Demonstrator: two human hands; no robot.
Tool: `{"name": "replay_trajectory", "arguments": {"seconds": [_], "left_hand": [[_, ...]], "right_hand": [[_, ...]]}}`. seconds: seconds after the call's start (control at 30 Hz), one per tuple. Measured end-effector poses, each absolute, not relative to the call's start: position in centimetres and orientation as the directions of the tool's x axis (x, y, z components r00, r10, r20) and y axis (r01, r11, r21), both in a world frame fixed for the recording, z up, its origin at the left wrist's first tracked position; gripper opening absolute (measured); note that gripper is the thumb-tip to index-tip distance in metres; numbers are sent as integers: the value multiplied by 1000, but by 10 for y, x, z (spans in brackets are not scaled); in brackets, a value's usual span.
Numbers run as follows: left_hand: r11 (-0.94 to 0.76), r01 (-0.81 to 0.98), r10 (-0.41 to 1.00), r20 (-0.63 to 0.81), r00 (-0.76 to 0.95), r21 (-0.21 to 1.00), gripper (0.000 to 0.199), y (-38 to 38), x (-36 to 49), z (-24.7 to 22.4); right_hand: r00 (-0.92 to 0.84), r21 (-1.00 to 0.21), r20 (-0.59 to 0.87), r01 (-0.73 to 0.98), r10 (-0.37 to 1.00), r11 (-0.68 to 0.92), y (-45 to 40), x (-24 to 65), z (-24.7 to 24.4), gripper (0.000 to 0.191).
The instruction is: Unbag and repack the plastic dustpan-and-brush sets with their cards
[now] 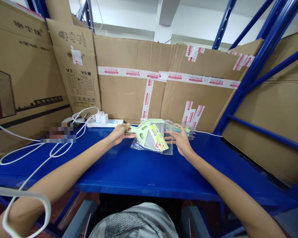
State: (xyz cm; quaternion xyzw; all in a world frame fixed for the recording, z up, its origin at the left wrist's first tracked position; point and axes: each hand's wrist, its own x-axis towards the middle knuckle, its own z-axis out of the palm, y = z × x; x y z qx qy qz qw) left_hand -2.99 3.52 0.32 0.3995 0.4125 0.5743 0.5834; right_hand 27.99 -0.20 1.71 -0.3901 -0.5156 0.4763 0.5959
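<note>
A light green dustpan (142, 133) in a clear plastic bag is held above the blue tabletop, its handle to the left. A brush with pale bristles and a yellow-green printed label (159, 138) lie over the pan inside the bag. My left hand (119, 133) is closed on the handle end, thumb on top. My right hand (180, 138) grips the right end of the package, fingers reaching behind the plastic. Just beyond the right hand, more clear plastic with a bluish-green item (182, 129) shows, partly hidden by my fingers.
A white power strip (105, 123) with plugged-in chargers stands at the back left. White cables (52, 152) loop over the table's left side, one hanging close to my left arm. Cardboard panels (129, 96) wall the back and sides. A blue metal frame (250, 76) rises at right.
</note>
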Motion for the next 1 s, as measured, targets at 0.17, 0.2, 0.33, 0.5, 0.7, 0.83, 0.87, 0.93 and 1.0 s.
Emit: {"name": "replay_trajectory", "arguments": {"seconds": [0.17,0.2,0.33,0.5,0.7,0.83,0.87,0.93,1.0], "left_hand": [[14,-321,999,-27,-36,947,30,32,-27,3],[8,-320,999,-23,-45,947,29,32,-27,4],[-8,-320,999,-10,-52,947,26,30,-25,4],[-5,-305,999,-8,-41,952,29,27,-22,2],[17,-312,999,-25,-22,950,29,25,-20,3],[43,-312,999,-43,9,949,30,20,-16,7],[43,-312,999,-41,13,949,31,18,-15,7],[42,-316,999,-38,21,948,33,16,-13,8],[41,-331,999,-32,31,943,33,15,-13,9]], "right_hand": [[-122,-933,356,-98,926,346,-1,284,15,44],[-157,-938,346,-77,925,338,-1,284,15,40],[-257,-945,323,-27,911,327,1,282,10,35],[-314,-938,332,-14,890,346,1,280,7,37],[-441,-940,277,58,854,335,-4,282,8,49],[-597,-964,110,131,795,232,-6,284,3,76],[-614,-966,82,146,785,215,-6,285,2,81],[-598,-966,100,131,795,221,-6,284,-1,86],[-534,-959,175,98,827,266,-4,283,-4,87]]}}
